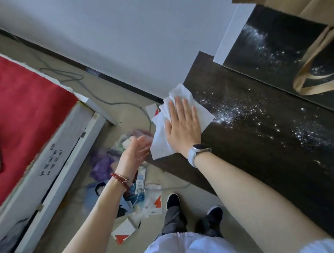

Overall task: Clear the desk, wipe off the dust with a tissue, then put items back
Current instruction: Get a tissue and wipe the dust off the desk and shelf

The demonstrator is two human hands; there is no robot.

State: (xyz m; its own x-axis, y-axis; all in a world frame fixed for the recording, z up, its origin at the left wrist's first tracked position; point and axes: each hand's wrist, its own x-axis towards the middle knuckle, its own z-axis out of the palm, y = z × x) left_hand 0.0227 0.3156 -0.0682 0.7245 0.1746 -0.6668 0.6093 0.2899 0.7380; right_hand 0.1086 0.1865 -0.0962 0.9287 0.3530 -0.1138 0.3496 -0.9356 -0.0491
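My right hand (182, 125) lies flat, fingers together, pressing a white tissue (160, 144) onto the left end of the dark wooden desk (259, 164). The tissue's edge hangs past the desk's left edge. White dust specks (230, 111) glitter on the desk top just right of the tissue and further right. My left hand (136, 150) is open and cupped, palm up, just below the desk's edge beside the overhanging tissue; it is blurred and holds nothing.
A brown paper bag (313, 10) with a hanging handle and a black panel (270, 44) stand at the desk's back. On the floor left of the desk lie cards, a power strip (140, 180), cables and purple cloth (102, 165). A red-covered bed (18, 113) is at left.
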